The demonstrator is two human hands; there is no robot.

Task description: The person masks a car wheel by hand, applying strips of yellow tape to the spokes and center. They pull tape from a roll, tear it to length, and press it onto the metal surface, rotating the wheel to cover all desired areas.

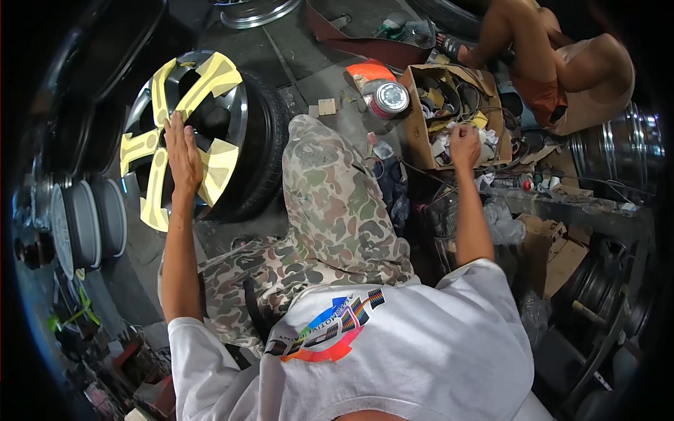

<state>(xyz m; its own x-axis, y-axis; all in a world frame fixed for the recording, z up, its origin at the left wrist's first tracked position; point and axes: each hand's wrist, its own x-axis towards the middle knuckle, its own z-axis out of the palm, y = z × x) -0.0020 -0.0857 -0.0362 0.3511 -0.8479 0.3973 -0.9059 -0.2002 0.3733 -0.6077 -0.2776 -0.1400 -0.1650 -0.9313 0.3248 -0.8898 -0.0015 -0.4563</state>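
Note:
An alloy wheel (242, 105) with a black tyre (269, 140) stands at the left, its face toward me. Pale yellow masking tape (217, 168) covers its spokes, while the gaps between them look dark. My left hand (182, 151) rests with fingers stretched out on the wheel's centre and a taped spoke. Over the near side of an open cardboard box (419, 130), my right hand (465, 146) has its fingers curled together. Whatever they may hold is hidden. Crumpled scraps and yellow pieces (479, 119) fill the box around that hand.
Beside the box stand a round tin (390, 98) and an orange packet (370, 71). Another person (537, 63) sits at the upper right. Bare rims (84, 217) line the left side, with a chrome rim (618, 144) at the right. A brown strip (365, 50) lies across the floor.

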